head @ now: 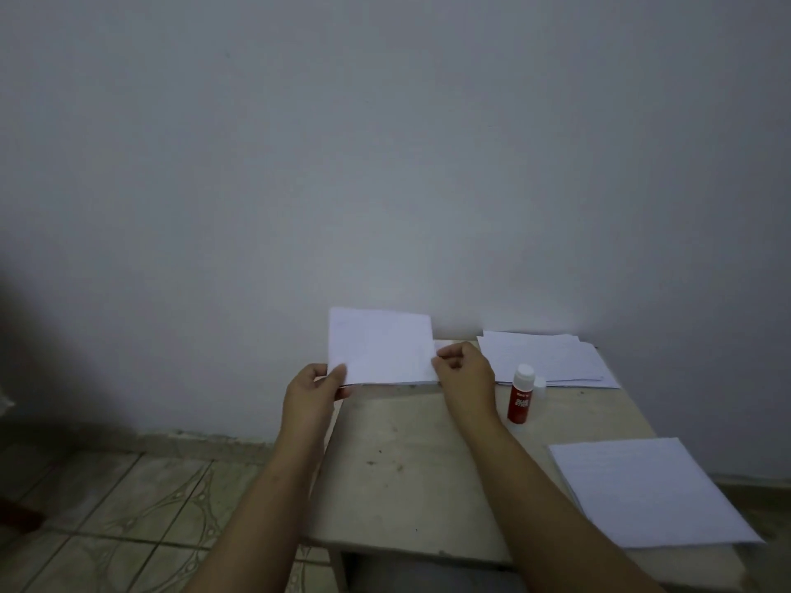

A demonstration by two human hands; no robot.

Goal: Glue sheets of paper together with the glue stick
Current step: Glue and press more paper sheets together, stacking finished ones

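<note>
Grey wall (385, 143) fills the background; tiled floor (128, 507) lower left. Counter (406, 464) carries a paper stack (650, 490) near right and another stack (548, 357) at the far edge. I hold folded sheets (379, 346) upright over the counter's far left: left hand (314, 389) pinches their lower left corner, right hand (464, 368) pinches the right edge. Glue stick (521, 394) stands upright, just right of my right hand.
</note>
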